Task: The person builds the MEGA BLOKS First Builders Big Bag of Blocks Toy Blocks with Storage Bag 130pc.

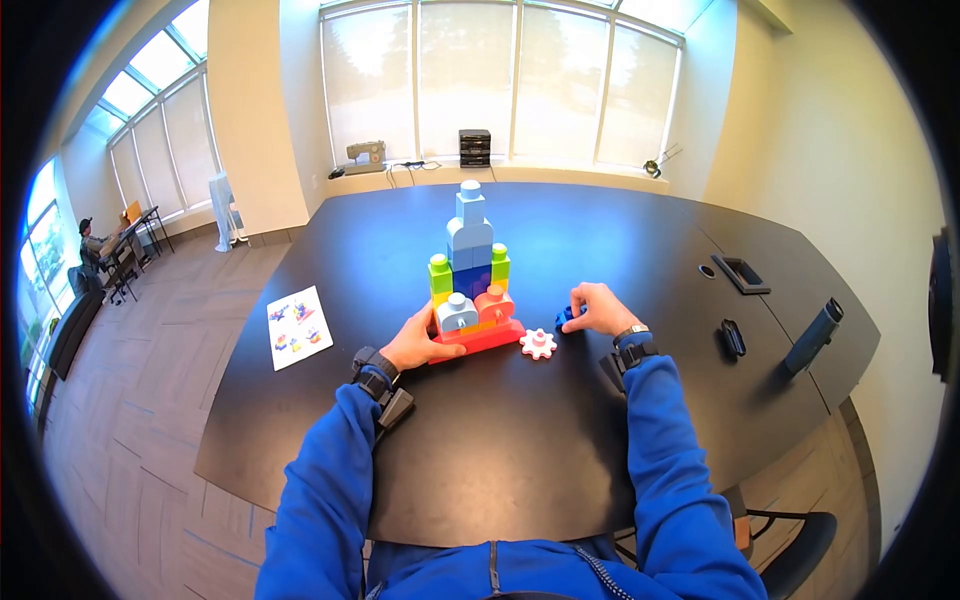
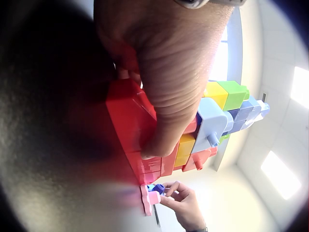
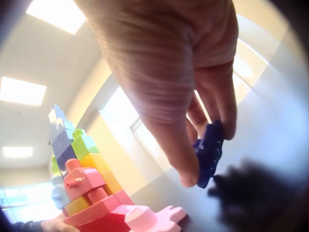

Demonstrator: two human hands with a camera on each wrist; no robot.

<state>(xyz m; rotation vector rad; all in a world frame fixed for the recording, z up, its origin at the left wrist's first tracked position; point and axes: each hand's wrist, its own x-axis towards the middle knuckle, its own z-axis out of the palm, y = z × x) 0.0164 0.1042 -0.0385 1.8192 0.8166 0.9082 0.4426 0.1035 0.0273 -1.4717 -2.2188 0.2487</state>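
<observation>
A tower of toy building blocks (image 1: 470, 243) stands on a long red base block (image 1: 492, 338) in the head view. My left hand (image 1: 412, 342) grips the left end of that base, thumb along its near side. Pegged light blue (image 1: 457, 316) and red (image 1: 494, 302) rounded blocks sit low on the tower's front. To the right, my right hand (image 1: 602, 310) pinches a dark blue gear (image 3: 209, 153) between thumb and fingers, tilted on edge close over the table. A pink-and-white gear (image 1: 539, 344) lies flat between the base and this hand.
An instruction sheet (image 1: 299, 327) lies on the dark table (image 1: 480, 440) at the left. At the right are a black case (image 1: 733, 338), a dark upright bottle-like cylinder (image 1: 815, 337) and a table socket box (image 1: 742, 275). A person (image 1: 97, 243) sits far off at left.
</observation>
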